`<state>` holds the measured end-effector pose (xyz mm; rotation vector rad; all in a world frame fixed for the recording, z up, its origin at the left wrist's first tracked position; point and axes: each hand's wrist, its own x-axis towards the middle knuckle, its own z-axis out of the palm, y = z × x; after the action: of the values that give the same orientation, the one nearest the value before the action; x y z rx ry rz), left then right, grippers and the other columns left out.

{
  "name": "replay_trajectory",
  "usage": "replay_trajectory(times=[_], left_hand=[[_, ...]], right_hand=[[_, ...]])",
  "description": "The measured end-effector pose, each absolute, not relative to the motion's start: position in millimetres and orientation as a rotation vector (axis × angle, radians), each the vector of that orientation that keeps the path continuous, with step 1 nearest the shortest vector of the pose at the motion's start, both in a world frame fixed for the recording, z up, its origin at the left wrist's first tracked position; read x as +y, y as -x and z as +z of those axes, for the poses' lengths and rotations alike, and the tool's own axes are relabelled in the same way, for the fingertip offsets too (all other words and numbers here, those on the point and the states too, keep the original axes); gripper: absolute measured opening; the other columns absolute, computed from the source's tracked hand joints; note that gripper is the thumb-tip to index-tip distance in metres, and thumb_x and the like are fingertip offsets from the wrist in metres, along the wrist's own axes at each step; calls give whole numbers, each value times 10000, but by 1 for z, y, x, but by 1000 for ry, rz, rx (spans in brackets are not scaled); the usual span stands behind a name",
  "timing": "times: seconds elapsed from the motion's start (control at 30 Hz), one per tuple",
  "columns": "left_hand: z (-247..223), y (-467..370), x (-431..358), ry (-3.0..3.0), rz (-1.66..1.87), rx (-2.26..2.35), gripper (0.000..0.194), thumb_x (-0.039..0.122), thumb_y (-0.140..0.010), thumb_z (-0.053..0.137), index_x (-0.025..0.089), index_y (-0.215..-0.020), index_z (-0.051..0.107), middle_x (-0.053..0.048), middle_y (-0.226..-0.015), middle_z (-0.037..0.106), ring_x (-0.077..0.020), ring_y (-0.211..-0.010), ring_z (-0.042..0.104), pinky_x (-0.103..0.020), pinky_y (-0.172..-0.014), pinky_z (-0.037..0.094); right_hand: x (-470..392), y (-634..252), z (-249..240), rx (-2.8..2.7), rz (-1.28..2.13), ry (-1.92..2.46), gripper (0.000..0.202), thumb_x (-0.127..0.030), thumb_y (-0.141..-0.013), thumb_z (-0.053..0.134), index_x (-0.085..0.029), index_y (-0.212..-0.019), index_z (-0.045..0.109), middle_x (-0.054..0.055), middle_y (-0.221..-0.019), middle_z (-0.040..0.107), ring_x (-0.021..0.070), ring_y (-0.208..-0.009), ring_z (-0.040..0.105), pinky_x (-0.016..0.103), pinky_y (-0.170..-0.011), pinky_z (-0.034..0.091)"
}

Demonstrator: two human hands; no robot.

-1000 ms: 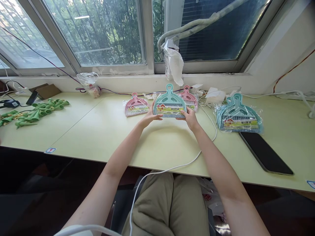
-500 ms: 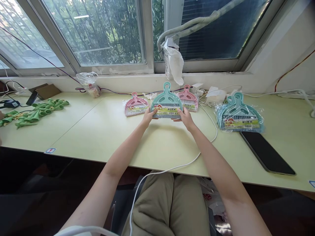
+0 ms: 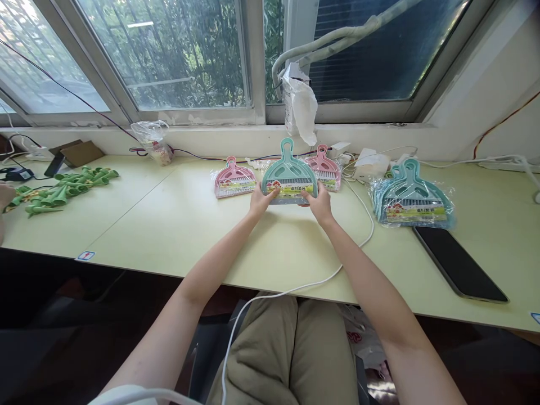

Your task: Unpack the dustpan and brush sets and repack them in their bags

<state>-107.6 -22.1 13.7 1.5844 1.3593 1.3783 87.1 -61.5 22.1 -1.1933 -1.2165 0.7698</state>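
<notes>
A teal dustpan-and-brush set (image 3: 288,169) in clear wrap stands upright above the table, handle up and label facing me. My left hand (image 3: 261,201) grips its lower left corner, thumb on the front. The lower right corner is held by my right hand (image 3: 318,202), its thumb also on the label. Behind it, a pink set (image 3: 234,180) lies to the left and another pink set (image 3: 324,169) to the right, partly covered by the teal one. Several wrapped teal sets (image 3: 412,197) are piled further right.
A black phone (image 3: 459,263) lies at the right. A white cable (image 3: 312,284) crosses the table (image 3: 169,236) and hangs over its edge. Green horn-shaped pieces (image 3: 70,188) lie at the left, near another person's hand (image 3: 5,197). A plastic bag (image 3: 154,143) stands by the window.
Both my hands and the teal set have shifted slightly right, and my thumbs reach further over the label. At the far left, the other person's hand has come further into view.
</notes>
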Motion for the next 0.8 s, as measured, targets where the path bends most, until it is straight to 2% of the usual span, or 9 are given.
replay_trajectory(times=[0.1, 0.23, 0.33, 0.47, 0.6, 0.7, 0.8], left_hand=[[14, 109, -24, -1659, 1396, 1440, 570, 499, -657, 803, 191, -1075, 567, -87, -1036, 696, -240, -965, 663, -328, -821, 511], [17, 110, -25, -1687, 1349, 1534, 589, 513, -639, 813, 193, -1069, 571, -91, -1009, 707, -253, -935, 674, -337, -786, 518], [17, 108, -25, -1638, 1327, 1569, 564, 493, -648, 812, 212, -1074, 573, -69, -983, 709, -235, -859, 691, -309, -687, 536], [17, 107, -26, -1580, 1349, 1473, 539, 491, -684, 781, 212, -1086, 556, -51, -983, 697, -175, -676, 684, -254, -520, 522], [17, 110, -26, -1549, 1371, 1320, 464, 499, -738, 722, 193, -1044, 555, -42, -908, 685, -129, -537, 634, -234, -446, 498], [18, 113, -23, -1556, 1348, 1253, 418, 493, -771, 689, 184, -1024, 569, -31, -832, 684, -131, -510, 620, -246, -461, 504], [19, 116, -21, -1611, 1386, 1282, 364, 461, -764, 706, 186, -983, 613, -36, -838, 702, -176, -667, 673, -262, -580, 529]], right_hand=[[-63, -82, 21, -1219, 779, 1182, 668, -484, -707, 703, -196, -1291, 552, 113, -1119, 643, 241, -888, 642, 406, -682, 639], [-61, -80, 17, -1207, 766, 1176, 668, -454, -748, 646, -225, -1359, 500, 101, -1105, 653, 247, -904, 643, 407, -676, 634], [-59, -82, 16, -1215, 759, 1162, 626, -448, -788, 587, -235, -1368, 488, 98, -1107, 651, 245, -898, 648, 416, -684, 631], [-59, -83, 16, -1221, 772, 1140, 530, -423, -799, 558, -189, -1273, 552, 123, -1123, 640, 265, -931, 650, 443, -708, 628], [-60, -84, 16, -1191, 802, 1147, 488, -409, -808, 545, -189, -1243, 569, 117, -1152, 633, 254, -918, 652, 425, -688, 635], [-58, -85, 14, -1193, 821, 1174, 488, -450, -826, 539, -210, -1250, 560, 90, -1149, 637, 221, -857, 653, 419, -669, 644], [-56, -87, 11, -1201, 817, 1197, 493, -502, -833, 540, -215, -1233, 556, 78, -1125, 640, 212, -835, 654, 426, -657, 649]])
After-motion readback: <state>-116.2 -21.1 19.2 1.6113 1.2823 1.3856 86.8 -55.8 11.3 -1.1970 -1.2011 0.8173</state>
